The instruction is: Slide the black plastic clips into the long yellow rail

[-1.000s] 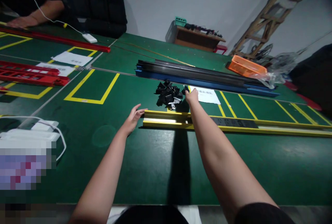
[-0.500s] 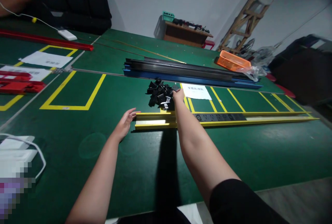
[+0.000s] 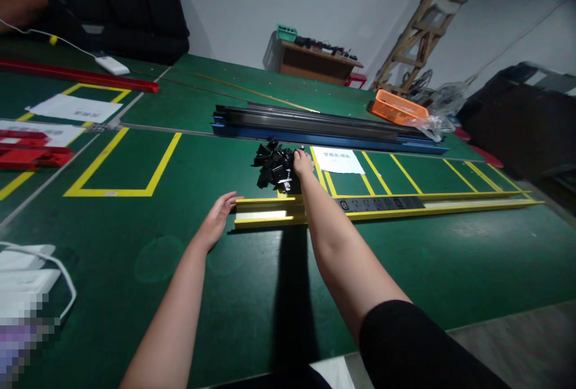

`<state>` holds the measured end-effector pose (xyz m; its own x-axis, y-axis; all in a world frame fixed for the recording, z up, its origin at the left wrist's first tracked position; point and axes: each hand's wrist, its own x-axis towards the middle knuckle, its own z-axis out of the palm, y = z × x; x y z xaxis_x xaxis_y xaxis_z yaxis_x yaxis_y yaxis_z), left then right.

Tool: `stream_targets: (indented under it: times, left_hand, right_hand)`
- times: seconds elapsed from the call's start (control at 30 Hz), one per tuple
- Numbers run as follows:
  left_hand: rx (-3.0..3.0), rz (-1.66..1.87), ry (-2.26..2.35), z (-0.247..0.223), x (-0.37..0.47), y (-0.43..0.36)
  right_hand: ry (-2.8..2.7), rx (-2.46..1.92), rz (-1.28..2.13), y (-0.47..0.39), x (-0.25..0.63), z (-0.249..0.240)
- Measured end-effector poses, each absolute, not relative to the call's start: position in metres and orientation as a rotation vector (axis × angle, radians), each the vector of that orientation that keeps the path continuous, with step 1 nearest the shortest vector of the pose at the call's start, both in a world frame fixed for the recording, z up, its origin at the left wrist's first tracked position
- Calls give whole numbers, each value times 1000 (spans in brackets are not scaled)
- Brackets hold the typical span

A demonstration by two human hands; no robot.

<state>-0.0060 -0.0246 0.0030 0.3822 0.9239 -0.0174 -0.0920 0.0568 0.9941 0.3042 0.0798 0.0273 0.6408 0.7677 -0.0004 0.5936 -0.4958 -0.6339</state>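
Observation:
My left hand (image 3: 220, 214) is open, its fingers stretched toward the left end of a long yellow channel rail (image 3: 261, 221); the fingertips touch or nearly touch that end. Inside the rail lies a row of black socket modules (image 3: 378, 204). Beyond the rail is a heap of small black plastic pieces (image 3: 275, 167). My right hand (image 3: 304, 164) reaches across the rail to the heap's right side, with its fingers curled down among the pieces. What the fingers close on is hidden. My right forearm covers part of the rail.
Black and blue rails (image 3: 310, 125) lie behind the heap, near a printed paper sheet (image 3: 339, 160). An orange basket (image 3: 398, 108) sits at the back right. Red rails (image 3: 81, 74) and a white power strip (image 3: 112, 65) are on the left. Another person's arm (image 3: 20, 8) shows at top left.
My right hand has shifted slightly left and down into the heap's edge; the dark piece seen at its fingertips earlier no longer shows. My left hand stays by the rail's end.

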Motion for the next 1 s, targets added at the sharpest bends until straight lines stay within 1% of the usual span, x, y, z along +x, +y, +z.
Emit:
stream_targets:
  times: [0.3,0.47,0.53,0.63,0.8,0.87,1.0]
  left_hand:
    - [1276,922,881,4,-6,-24]
    - [1249,951,870,1,-5,-22]
    - [1239,963,862,0,-5,-22]
    - [1212,988,832,-1,-4,-21]
    - [1222,1036,870,1,0,-24]
    - [1282,1069,899,6,2,-29]
    - [1313,1270,859,16,6,-41]
  right_hand:
    - [-976,-2214,243,71,296,31]
    - [-1000,-1942,-38,54,283,52]
    - [-1060,-1836,-79,43,269,62]
    - [-1194,-1677,43,18,238,71]
    - [-1409,-1393,437,-32,189,75]
    - [-1515,-1281,529,-46,177,74]
    - [-1557,-1166,649,-61,162,64]
